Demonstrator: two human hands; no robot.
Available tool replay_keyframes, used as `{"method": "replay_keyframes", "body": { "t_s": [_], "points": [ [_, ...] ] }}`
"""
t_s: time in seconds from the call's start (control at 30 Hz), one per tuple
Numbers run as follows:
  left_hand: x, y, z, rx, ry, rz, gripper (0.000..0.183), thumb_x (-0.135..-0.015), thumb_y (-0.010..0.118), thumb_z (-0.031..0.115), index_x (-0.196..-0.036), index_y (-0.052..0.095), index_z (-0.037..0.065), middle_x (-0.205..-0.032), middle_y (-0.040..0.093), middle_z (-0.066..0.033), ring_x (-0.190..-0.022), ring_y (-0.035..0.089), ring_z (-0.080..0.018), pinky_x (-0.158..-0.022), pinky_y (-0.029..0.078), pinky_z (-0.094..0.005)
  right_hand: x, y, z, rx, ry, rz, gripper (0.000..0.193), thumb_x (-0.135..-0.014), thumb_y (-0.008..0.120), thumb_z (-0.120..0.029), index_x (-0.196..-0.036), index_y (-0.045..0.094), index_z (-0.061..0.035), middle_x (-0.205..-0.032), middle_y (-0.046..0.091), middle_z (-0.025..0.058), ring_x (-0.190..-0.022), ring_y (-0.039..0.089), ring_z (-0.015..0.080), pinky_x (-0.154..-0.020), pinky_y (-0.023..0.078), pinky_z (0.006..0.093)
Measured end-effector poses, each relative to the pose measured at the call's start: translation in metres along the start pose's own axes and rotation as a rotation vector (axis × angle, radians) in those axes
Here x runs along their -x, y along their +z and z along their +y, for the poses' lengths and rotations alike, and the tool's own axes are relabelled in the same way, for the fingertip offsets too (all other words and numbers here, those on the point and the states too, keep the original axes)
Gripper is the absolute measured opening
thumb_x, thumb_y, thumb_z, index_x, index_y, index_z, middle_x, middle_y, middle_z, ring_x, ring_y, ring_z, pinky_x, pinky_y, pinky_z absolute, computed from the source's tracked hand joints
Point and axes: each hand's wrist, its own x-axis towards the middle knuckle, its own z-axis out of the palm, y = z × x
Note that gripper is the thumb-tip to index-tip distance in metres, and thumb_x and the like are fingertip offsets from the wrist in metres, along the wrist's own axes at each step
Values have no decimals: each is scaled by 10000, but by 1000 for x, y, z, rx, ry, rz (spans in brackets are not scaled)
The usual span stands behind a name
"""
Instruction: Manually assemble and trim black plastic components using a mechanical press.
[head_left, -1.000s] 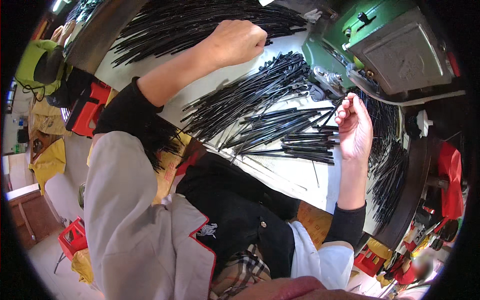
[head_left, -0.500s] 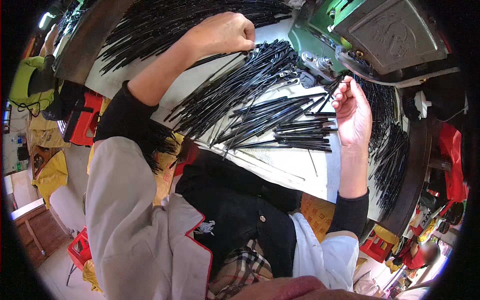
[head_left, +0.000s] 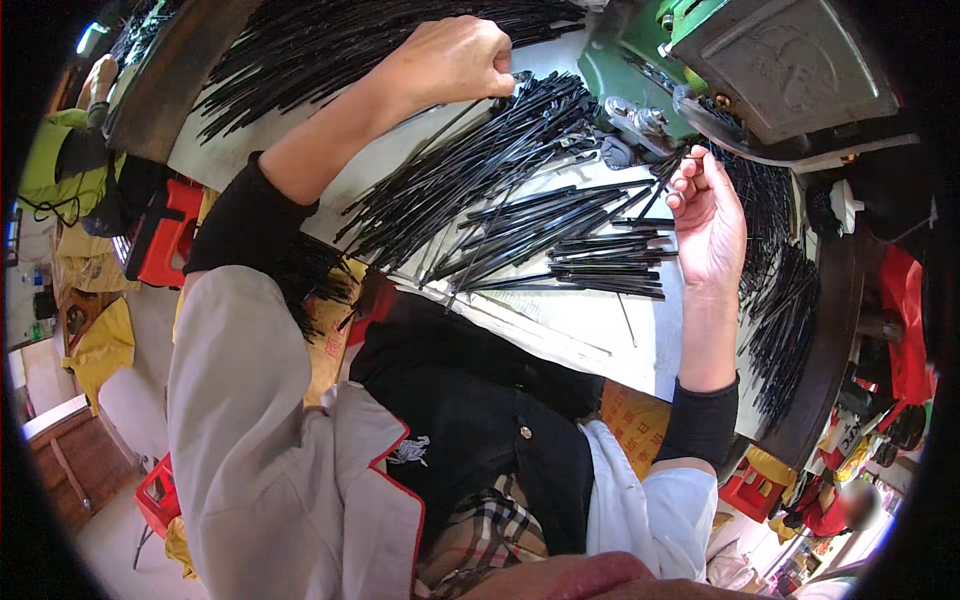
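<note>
Broadly, a white-topped table (head_left: 655,345) fills the middle of the view, with a green machine (head_left: 790,75) standing at its far right. Next in size comes a far heap (head_left: 340,60) of black sticks across the back of the table. Nearer lies a middle pile (head_left: 460,165), its sticks crossing at slight angles, and beside it a smaller, looser pile (head_left: 540,235) whose right end reaches close to the right wrist. Another heap (head_left: 780,340) sits beyond the right forearm.

The left hand (head_left: 450,60) is over the gap between the far heap and the middle pile, thumb and forefinger pressed together; whether a stick is between them I cannot tell. The right hand (head_left: 710,220) is palm up near the machine, its fingers curled, the tips seemingly pinching the upper end of one black stick (head_left: 661,185) that slants down toward the looser pile.

Because the sticks overlap, pulling one out could drag its neighbours askew. A light fingertip hold at one end could let a stick swivel or slip, and the right knuckles might knock the metal parts close by.
</note>
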Motion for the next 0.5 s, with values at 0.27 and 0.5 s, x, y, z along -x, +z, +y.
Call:
{"method": "replay_keyframes", "body": {
  "t_s": [0.27, 0.5],
  "points": [
    [-12, 2, -19, 360, 131, -2, 248, -760, 598, 211, -886, 659, 6, -734, 651, -72, -625, 602, -144, -582, 480, -261, -2, -5, -5, -84, -87, 111, 192, -903, 488, -162, -975, 555, 3, -937, 624, 159, -865, 624, 240, -738, 534, 331],
    [-22, -12, 12, 800, 19, -174, 275, -805, 636, 281, -960, 639, 54, -690, 606, -5, -556, 570, -55, -450, 384, -148, 4, 22, -15, 285, 97, -87, 261, -883, 513, -173, -1044, 544, 30, -777, 616, 117, -549, 565, 110, -504, 477, 202]
  ]
}}
